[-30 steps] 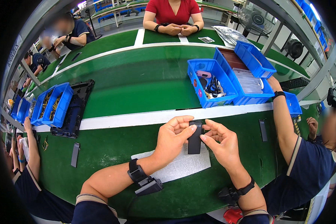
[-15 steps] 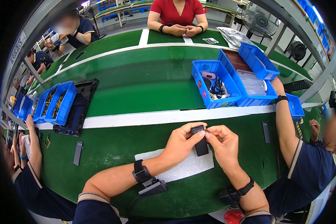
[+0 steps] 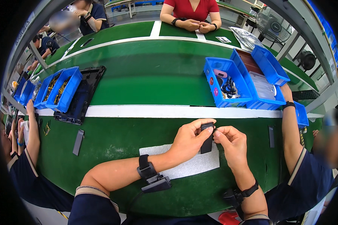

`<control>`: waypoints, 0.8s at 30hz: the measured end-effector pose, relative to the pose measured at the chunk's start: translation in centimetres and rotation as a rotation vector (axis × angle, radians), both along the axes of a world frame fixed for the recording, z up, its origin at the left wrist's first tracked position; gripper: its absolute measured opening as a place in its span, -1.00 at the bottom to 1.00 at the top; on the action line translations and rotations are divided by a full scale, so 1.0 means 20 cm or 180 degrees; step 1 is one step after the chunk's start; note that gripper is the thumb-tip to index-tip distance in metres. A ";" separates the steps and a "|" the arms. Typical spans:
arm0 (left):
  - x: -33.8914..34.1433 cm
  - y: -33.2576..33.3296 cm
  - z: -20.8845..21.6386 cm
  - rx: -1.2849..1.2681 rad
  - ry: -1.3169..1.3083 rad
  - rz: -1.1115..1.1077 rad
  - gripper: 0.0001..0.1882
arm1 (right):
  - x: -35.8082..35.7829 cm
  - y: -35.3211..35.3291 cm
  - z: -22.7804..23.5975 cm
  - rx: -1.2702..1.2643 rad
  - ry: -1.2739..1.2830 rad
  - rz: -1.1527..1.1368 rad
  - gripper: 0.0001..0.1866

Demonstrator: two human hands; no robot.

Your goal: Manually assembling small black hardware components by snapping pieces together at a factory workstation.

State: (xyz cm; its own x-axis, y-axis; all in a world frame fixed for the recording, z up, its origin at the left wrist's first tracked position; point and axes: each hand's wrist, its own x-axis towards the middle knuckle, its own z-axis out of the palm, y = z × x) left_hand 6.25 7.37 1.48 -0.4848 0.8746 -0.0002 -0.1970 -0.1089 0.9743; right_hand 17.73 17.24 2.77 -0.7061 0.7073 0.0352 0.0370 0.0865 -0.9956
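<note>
My left hand is closed round a slim black rectangular device with a rounded top end, thumb across its front. The device is held over a white foam sheet on the green table. Just right of its upper edge, my right hand pinches thumb and forefinger together. A tiny dark bit shows at those fingertips, too small to name. Both wrists wear black straps with small black units.
Ahead stand blue bins, one with cables and a pink object. Further left, a blue bin of yellow-black parts rests by a black tray. Dark flat pieces lie left and right. Co-workers sit on both sides; a person in red sits opposite.
The whole view has shifted slightly. The device now stands straighter in my left hand, and my right fingertips have drawn a little away from its face toward its right edge.
</note>
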 end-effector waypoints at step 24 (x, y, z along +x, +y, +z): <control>0.00 0.00 -0.03 -0.0175 0.0297 0.0075 -0.68 | -0.01 -0.02 0.01 0.1138 -0.0235 -0.0368 -0.95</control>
State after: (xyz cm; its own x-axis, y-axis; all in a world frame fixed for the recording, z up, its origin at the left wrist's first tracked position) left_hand 6.33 7.46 0.94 -0.5055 0.8628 -0.0017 -0.1030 -0.0584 0.9930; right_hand 17.53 16.81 2.96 -0.6322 0.7347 0.2461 0.1372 0.4188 -0.8976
